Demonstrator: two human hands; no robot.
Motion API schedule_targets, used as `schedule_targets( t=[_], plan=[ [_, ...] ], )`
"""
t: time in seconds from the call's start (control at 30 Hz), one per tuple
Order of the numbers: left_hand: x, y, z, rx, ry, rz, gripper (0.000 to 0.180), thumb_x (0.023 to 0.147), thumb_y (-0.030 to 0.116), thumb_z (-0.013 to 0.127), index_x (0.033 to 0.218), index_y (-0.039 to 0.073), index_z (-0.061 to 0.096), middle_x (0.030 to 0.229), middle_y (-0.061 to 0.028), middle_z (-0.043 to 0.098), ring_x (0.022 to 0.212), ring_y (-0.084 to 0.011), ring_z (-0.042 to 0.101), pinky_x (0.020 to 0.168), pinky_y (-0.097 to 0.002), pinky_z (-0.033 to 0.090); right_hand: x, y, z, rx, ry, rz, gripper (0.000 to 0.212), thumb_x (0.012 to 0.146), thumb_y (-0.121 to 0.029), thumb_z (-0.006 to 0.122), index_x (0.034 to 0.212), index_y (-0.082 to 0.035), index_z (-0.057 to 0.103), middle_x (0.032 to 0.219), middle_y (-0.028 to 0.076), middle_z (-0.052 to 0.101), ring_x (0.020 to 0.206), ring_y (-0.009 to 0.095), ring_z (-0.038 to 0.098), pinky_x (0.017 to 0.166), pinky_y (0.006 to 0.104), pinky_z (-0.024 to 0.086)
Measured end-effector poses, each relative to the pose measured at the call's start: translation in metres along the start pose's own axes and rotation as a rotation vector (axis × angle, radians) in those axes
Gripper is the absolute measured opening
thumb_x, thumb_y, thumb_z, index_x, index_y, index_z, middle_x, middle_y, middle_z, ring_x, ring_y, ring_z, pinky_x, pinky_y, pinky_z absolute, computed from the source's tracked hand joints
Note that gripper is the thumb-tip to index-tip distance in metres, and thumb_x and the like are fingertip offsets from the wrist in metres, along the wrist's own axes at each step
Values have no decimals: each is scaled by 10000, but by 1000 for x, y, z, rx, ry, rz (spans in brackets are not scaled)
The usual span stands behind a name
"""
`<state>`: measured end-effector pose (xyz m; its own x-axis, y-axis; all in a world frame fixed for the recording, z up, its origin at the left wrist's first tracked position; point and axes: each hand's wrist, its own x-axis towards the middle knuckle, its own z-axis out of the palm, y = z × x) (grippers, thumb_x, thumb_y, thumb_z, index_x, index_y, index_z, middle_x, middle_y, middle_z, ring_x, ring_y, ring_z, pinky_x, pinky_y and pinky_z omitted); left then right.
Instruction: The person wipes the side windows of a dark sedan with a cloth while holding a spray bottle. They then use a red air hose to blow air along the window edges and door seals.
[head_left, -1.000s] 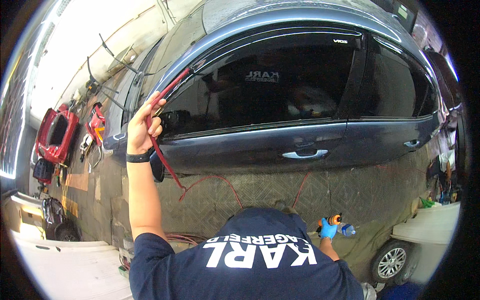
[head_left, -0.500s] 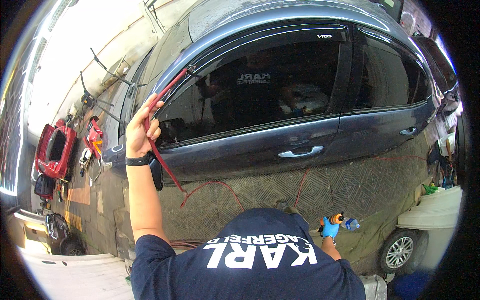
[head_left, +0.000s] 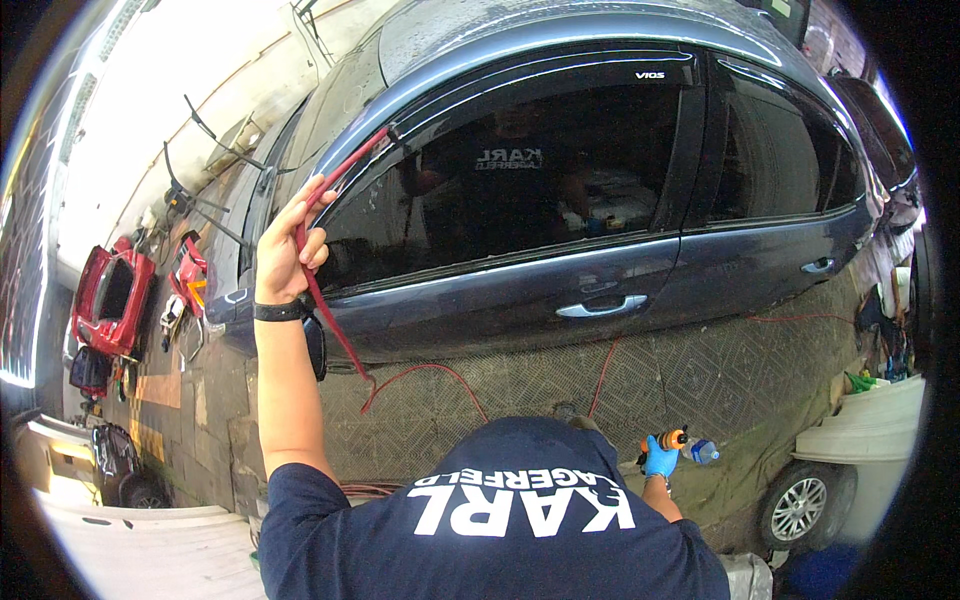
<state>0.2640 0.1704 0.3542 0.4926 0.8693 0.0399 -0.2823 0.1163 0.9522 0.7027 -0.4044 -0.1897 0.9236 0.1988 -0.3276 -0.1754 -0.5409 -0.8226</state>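
Observation:
My left hand (head_left: 288, 250), bare with a black band at the wrist, is raised at the front of a dark blue car's door. Its fingers are closed round a red hose (head_left: 345, 168), which slants up across the front window edge. Whether the hose's upper end touches the car, I cannot tell. Below the hand the hose drops toward the floor. My right hand (head_left: 660, 460), in a blue glove, is low at the right, closed round an orange-and-black tool (head_left: 667, 438). A clear blue cup-like piece (head_left: 704, 451) shows at the tool's end.
The car (head_left: 480, 310) spans the view, its door handle (head_left: 602, 306) below the dark window. A thin red line (head_left: 605, 375) runs over the patterned floor (head_left: 520, 375). Red car parts (head_left: 110, 300) stand at the left. Another vehicle's wheel (head_left: 803, 505) is at lower right.
My left hand has shifted slightly right with the red hose, and the hose's upper end has moved a little up and right. The right hand and its tool look nearly still.

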Motion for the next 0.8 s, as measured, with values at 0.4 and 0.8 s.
schedule_targets(
  t=[0.4, 0.8],
  plan=[
    [14, 4, 14, 14, -20, -2, 524, 1066, 229, 487, 1561, 64, 448, 1368, -84, 634, 475, -58, 382, 427, -221, 318, 9, 22, 0, -21, 1, 58, 601, 785, -162, 893, 1269, 4, 579, 1159, 95, 693, 1045, 229, 665, 967, 388, 526],
    [21, 4, 27, 28, -68, 12, 526, 1060, 232, 495, 1552, 50, 462, 1361, -98, 638, 480, -57, 399, 444, -228, 337, -6, 7, -3, 23, 15, 61, 608, 776, -152, 906, 1265, 6, 582, 1175, 94, 687, 1054, 229, 657, 968, 395, 526]
  ],
)
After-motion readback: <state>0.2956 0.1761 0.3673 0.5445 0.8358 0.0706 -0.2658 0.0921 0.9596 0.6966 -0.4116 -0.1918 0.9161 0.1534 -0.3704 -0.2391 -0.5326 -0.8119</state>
